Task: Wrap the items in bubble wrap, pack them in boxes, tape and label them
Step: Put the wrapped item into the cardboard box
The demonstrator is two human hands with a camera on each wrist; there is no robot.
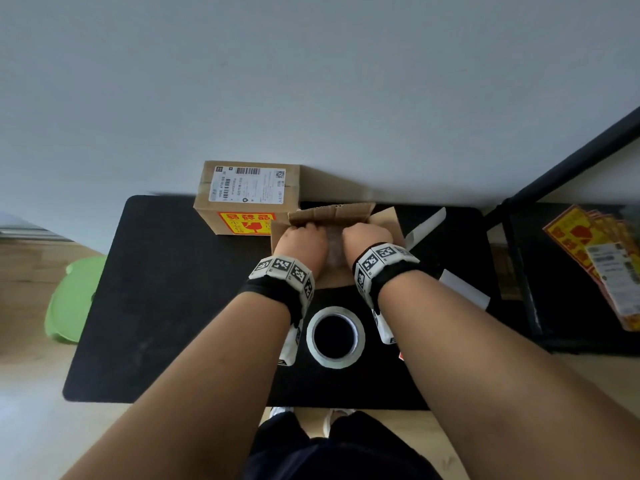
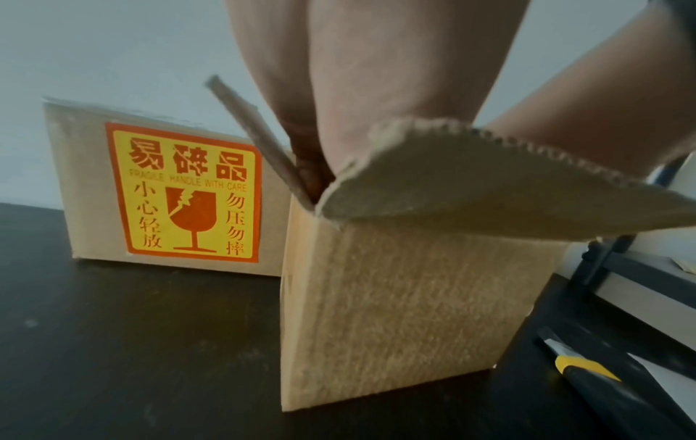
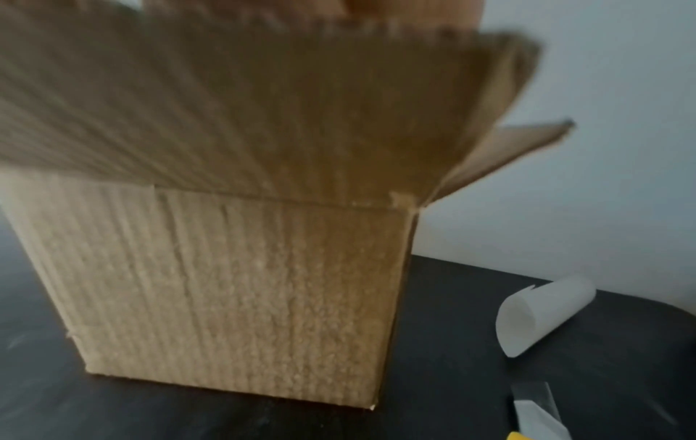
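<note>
An open brown cardboard box (image 1: 332, 213) stands on the black mat, its flaps up. Both hands reach into it from above. My left hand (image 1: 304, 237) and right hand (image 1: 363, 235) curl their fingers down on either side of a bubble-wrapped item (image 1: 334, 251) inside the box. In the left wrist view, the left hand's fingers (image 2: 357, 89) go down between the flaps of the box (image 2: 395, 312), and their tips are hidden. The right wrist view shows mostly the box's front wall (image 3: 233, 297) and a blurred flap.
A sealed box (image 1: 246, 195) with a shipping label and a fragile sticker (image 2: 180, 193) stands at the back left, touching the open box. A tape roll (image 1: 336, 336) lies near me. Curled backing paper (image 3: 542, 315) and a yellow utility knife (image 2: 587, 369) lie to the right. Stickers (image 1: 595, 251) sit on the right shelf.
</note>
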